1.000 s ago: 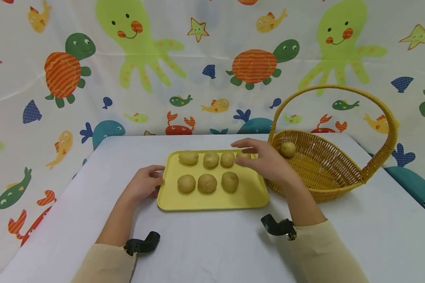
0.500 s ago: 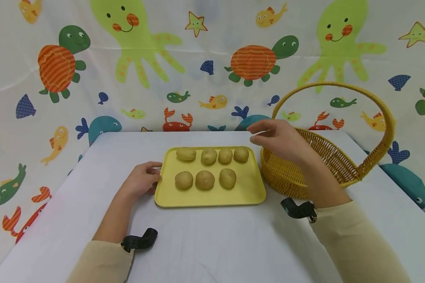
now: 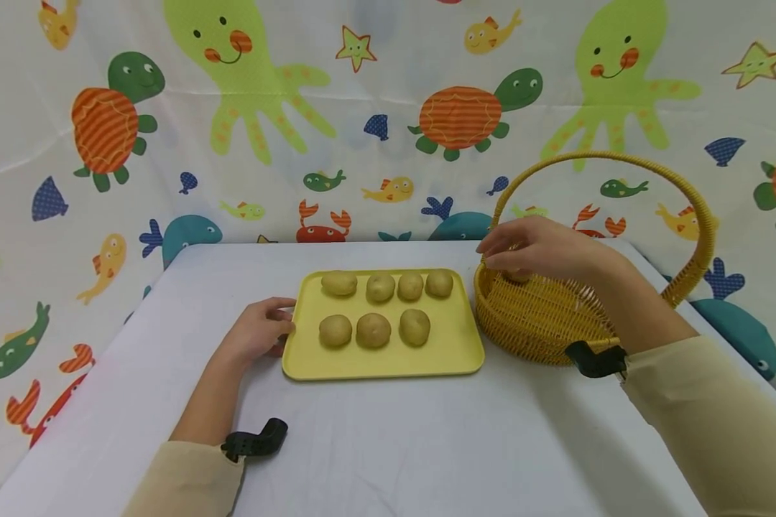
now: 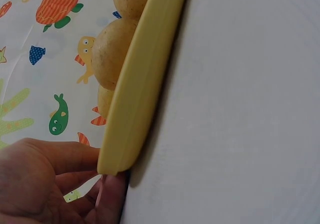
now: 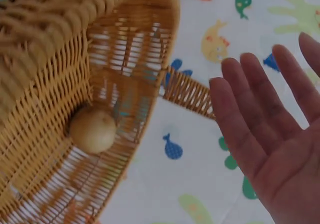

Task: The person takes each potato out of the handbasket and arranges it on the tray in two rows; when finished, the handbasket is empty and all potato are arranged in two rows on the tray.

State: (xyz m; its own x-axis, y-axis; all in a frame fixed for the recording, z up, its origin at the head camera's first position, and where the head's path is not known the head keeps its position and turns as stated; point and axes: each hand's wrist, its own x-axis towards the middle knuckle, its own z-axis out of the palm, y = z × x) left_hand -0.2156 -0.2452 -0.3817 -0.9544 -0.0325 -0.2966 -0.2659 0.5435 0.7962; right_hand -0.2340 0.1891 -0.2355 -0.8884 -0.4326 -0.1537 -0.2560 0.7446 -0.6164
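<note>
On the white table lies a yellow tray [image 3: 453, 353] bearing several potatoes in two rows, with an oblong potato [image 3: 339, 283] at the back left. My left hand [image 3: 257, 329] grips the tray's left edge; in the left wrist view fingers [image 4: 75, 156] lie along its rim and another digit sits beneath. A wicker basket [image 3: 524, 334] with a tall arched handle stands to the right. One potato [image 5: 92, 130] rests inside it. Over the basket's left side hovers my right hand [image 3: 546, 248], fingers extended and holding nothing, partly hiding that potato in the head view.
The basket handle [image 3: 701, 237] arches high beside my right forearm. Behind the table hangs a white curtain [image 3: 336, 43] printed with sea animals. The basket stands close against the tray's right end.
My right hand has moved from over the tray's right end rightward to above the basket, with nothing in it. The left hand keeps its grip on the tray. The head view has shifted slightly.
</note>
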